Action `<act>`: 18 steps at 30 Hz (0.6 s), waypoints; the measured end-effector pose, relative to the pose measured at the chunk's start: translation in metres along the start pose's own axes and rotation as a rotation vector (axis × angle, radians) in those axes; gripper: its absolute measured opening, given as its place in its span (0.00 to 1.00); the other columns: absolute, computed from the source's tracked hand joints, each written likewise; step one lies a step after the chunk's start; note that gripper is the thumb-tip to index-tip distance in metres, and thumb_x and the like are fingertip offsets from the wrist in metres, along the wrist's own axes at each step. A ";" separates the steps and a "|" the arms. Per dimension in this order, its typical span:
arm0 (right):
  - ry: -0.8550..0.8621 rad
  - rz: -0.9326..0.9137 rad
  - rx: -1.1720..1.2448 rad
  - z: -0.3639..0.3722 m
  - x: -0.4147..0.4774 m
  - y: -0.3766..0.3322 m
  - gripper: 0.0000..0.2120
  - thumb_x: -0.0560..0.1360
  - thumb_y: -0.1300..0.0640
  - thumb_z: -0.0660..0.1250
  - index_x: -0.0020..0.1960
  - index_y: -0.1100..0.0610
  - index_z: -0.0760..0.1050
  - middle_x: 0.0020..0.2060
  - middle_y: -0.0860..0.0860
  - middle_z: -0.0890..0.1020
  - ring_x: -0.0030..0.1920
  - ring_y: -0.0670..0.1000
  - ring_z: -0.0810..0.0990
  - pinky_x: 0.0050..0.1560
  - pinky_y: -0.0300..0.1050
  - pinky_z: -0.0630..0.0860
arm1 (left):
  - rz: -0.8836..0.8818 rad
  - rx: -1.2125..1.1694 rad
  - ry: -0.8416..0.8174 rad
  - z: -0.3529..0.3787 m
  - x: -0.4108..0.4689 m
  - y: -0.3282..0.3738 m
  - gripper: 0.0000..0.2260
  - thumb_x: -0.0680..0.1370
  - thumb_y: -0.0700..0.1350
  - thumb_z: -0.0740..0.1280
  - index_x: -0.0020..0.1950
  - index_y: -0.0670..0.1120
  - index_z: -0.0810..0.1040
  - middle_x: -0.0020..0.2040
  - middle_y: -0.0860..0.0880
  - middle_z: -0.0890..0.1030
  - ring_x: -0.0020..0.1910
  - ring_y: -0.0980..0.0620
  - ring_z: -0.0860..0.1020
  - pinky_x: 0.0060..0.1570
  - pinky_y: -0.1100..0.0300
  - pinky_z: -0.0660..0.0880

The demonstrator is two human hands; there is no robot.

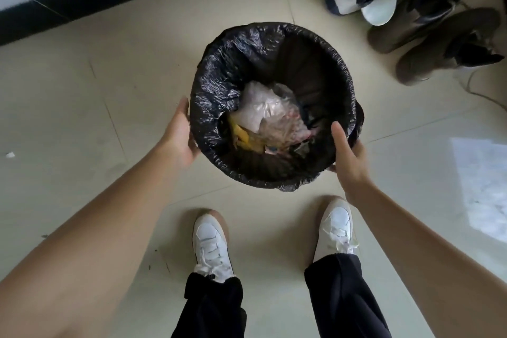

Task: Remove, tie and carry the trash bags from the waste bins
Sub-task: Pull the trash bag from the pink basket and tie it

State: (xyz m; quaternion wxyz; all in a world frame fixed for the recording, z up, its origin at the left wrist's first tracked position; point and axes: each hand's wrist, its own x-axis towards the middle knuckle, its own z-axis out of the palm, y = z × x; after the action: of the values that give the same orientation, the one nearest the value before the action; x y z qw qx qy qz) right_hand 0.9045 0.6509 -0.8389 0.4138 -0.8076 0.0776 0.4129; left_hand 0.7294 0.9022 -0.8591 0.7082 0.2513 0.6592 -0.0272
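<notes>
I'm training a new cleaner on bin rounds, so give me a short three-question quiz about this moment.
1. True or false: the black trash bag is already tied shut.
2. What stands beyond the bag, upper right? A) boots B) a broom C) a bucket
3. Where are the left hand and right hand?
Key: 1 false, it is open with rubbish inside. 2 A. 3 At opposite sides of the bag-covered rim.
</notes>
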 end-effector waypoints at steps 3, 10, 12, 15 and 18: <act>0.129 -0.083 -0.092 0.017 0.005 -0.002 0.26 0.80 0.37 0.57 0.61 0.58 0.75 0.53 0.58 0.82 0.55 0.56 0.81 0.57 0.51 0.77 | 0.097 -0.005 -0.114 0.006 0.005 0.003 0.25 0.78 0.64 0.62 0.66 0.49 0.79 0.60 0.48 0.84 0.57 0.48 0.83 0.58 0.51 0.79; 0.131 -0.025 -0.267 0.013 0.007 -0.005 0.28 0.78 0.31 0.53 0.54 0.55 0.72 0.43 0.49 0.77 0.45 0.51 0.75 0.47 0.47 0.72 | 0.266 -0.022 0.321 0.001 -0.011 0.002 0.09 0.77 0.52 0.69 0.47 0.48 0.83 0.48 0.49 0.87 0.51 0.46 0.85 0.49 0.52 0.82; 0.100 -0.023 -0.262 0.011 0.004 -0.007 0.31 0.77 0.30 0.53 0.68 0.51 0.67 0.55 0.48 0.77 0.55 0.50 0.75 0.58 0.48 0.71 | 0.166 -0.161 0.368 0.001 -0.019 0.005 0.10 0.79 0.54 0.64 0.47 0.49 0.81 0.47 0.49 0.86 0.47 0.48 0.85 0.48 0.52 0.82; 0.042 0.073 -0.290 0.006 0.003 -0.017 0.36 0.75 0.28 0.56 0.64 0.58 0.74 0.54 0.57 0.82 0.55 0.57 0.80 0.59 0.52 0.76 | 0.013 -0.142 0.231 -0.005 -0.023 0.008 0.14 0.82 0.55 0.60 0.53 0.49 0.81 0.54 0.47 0.85 0.49 0.46 0.85 0.51 0.50 0.81; 0.028 0.115 -0.430 -0.003 0.010 -0.027 0.37 0.74 0.27 0.55 0.47 0.63 0.77 0.45 0.61 0.82 0.46 0.59 0.80 0.51 0.54 0.77 | -0.054 -0.008 -0.033 -0.012 -0.033 0.004 0.14 0.80 0.54 0.64 0.50 0.46 0.85 0.51 0.47 0.87 0.49 0.47 0.85 0.52 0.52 0.80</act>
State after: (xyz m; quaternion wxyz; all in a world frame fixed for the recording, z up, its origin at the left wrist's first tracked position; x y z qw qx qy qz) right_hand 0.9254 0.6684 -0.8285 0.2069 -0.8770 0.0394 0.4318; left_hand 0.7155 0.9005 -0.8265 0.7188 0.2304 0.6542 -0.0477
